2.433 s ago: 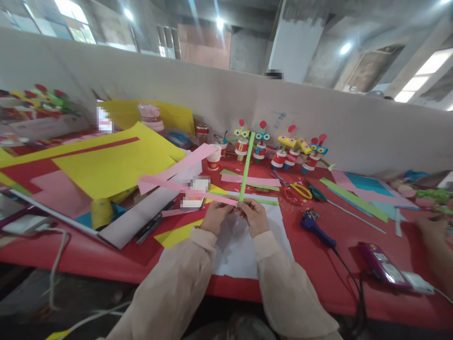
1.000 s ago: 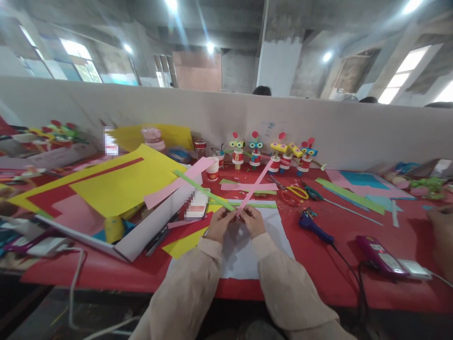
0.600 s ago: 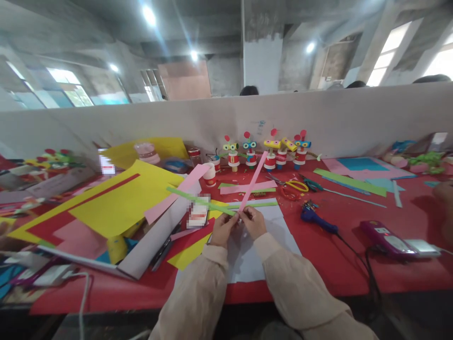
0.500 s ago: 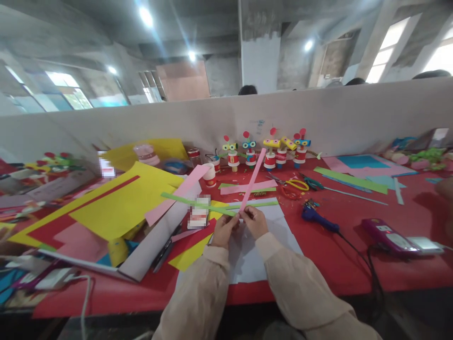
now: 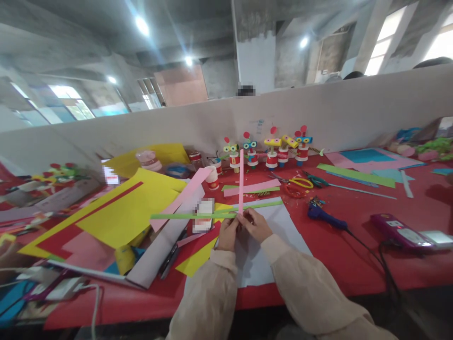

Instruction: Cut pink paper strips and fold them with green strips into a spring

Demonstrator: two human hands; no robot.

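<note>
My left hand (image 5: 228, 233) and my right hand (image 5: 256, 225) meet above a white sheet (image 5: 283, 245), fingers pinched together. Between the fingertips are the ends of two narrow paper strips. One is a green paper strip (image 5: 177, 216) stretching out to the left; the other, a pink paper strip (image 5: 241, 182), points straight away from me. They form a right angle at the pinch, where the fingers hide how the ends overlap. Another green strip (image 5: 269, 204) lies across the far edge of the white sheet.
Several paper-cup robot figures (image 5: 272, 158) stand along the partition. Yellow-handled scissors (image 5: 300, 182), teal-handled pliers (image 5: 316, 179) and a blue glue gun (image 5: 327, 218) with a cord lie to the right. On the left, a box (image 5: 148, 264) is heaped with coloured paper.
The two strips have turned counterclockwise: the pink one swung from leaning right to upright, and the green one's far end dropped to nearly level. Both hands still pinch the joined ends.
</note>
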